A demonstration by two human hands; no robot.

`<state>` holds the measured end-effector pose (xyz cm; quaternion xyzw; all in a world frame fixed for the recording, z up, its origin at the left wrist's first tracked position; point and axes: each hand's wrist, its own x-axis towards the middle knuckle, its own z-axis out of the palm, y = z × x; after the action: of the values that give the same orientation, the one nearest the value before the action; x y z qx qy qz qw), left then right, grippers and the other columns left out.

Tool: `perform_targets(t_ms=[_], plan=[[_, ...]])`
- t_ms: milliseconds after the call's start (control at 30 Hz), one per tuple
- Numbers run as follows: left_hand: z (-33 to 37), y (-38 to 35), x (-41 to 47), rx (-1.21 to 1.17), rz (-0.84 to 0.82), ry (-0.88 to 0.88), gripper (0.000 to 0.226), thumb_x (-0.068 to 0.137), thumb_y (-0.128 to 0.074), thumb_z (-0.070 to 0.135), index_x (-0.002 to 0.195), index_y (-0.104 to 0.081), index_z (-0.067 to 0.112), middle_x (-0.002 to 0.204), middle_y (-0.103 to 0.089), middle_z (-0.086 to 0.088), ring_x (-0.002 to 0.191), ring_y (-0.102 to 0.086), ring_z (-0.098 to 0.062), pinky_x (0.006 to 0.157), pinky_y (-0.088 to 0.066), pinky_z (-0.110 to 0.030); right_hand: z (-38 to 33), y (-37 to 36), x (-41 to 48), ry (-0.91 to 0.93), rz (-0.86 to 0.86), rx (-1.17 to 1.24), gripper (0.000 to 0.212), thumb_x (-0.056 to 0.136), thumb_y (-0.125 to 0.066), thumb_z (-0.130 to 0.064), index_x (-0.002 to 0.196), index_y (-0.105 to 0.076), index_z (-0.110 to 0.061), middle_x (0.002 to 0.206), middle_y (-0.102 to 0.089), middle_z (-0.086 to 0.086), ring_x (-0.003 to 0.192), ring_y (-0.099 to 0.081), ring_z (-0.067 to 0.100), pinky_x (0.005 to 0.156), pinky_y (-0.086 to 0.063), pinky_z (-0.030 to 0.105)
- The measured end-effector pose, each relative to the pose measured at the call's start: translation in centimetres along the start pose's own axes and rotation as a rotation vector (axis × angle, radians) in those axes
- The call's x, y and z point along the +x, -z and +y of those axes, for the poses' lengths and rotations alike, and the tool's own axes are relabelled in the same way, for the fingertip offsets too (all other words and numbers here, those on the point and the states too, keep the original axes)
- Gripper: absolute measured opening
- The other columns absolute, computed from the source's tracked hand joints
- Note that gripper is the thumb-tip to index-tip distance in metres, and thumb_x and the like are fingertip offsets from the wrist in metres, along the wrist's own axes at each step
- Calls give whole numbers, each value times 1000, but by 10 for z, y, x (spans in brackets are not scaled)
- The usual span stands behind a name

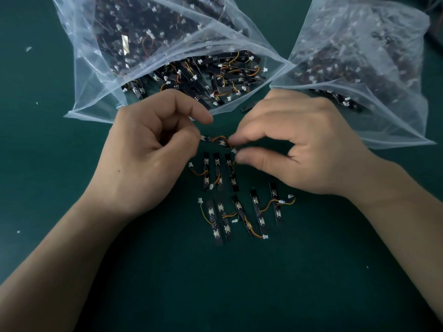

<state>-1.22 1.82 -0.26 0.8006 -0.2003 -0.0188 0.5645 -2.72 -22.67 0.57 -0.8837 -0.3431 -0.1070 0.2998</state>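
A small black circuit strip with orange and yellow wires and a white connector hangs just above the green table between both hands. My left hand pinches its left end with curled fingers. My right hand pinches the white connector end between thumb and forefinger. Below them, several matching strips lie side by side in a row. A second row of several strips lies nearer to me.
A clear plastic bag full of the same strips lies open at the back centre-left. A second clear bag of them sits at the back right. One loose strip lies between the bags. Small white scraps dot the green table.
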Motion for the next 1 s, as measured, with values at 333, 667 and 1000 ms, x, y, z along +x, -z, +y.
perform_targets(t_ms=[333, 667, 1000], plan=[[-1, 0, 0, 1, 2, 5, 19, 95, -59, 13, 100, -71, 28, 67, -65, -1, 53, -48, -11, 53, -37, -15, 2, -3, 0, 33, 5, -27, 13, 101, -71, -13, 111, -79, -8, 97, -75, 6, 85, -63, 29, 81, -49, 43], [-2, 0, -1, -2, -18, 28, 15, 97, -61, 19, 103, -70, 30, 71, -70, 3, 57, -57, -15, 56, -42, -16, -4, -4, 2, 63, -7, -13, 13, 104, -67, -13, 106, -79, -8, 96, -73, 7, 85, -63, 26, 81, -48, 40], [-3, 1, 0, -16, -34, 0, 13, 100, -62, 19, 105, -69, 28, 74, -72, 3, 54, -52, -9, 54, -38, -16, -6, 4, 2, -43, 120, 104, 8, 96, -76, -5, 104, -80, -6, 97, -76, 2, 91, -72, 11, 84, -53, 27]])
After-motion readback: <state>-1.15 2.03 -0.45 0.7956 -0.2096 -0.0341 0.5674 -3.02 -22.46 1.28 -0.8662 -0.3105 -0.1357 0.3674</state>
